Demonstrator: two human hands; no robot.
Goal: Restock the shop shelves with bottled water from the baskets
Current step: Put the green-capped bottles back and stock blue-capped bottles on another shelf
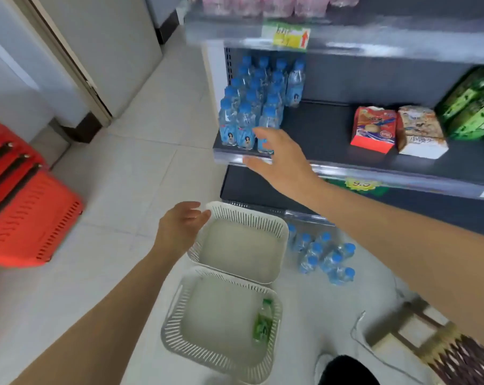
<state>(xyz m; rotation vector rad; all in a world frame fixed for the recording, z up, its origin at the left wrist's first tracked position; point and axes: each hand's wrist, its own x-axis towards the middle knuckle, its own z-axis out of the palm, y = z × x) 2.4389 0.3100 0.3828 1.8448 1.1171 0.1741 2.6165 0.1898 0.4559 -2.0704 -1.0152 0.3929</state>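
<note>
Your view is bright and evenly lit, with only soft shadows on the pale floor [141,168]. Blur smears the upper shelf [346,37] and its price tag [289,37]; wide-angle distortion bends the edges.

The dark grey metal shelf board [332,134] I face carries a packed block of clear blue-capped water bottles [252,107] at its left end. Toward its right, a red-and-white snack carton [372,129] and a beige-and-white carton [420,132] stand side by side, with green packs [474,104] at its far right. On the pale tiled floor [141,168] below the shelf's left end sits a white slatted plastic basket [246,215], with a second white basket [177,323] touching it on the side away from the shelf. A loose cluster of blue-capped bottles [327,259] stands under the shelf's middle, and red plastic shopping baskets [32,218] sit well off to its left.
</note>
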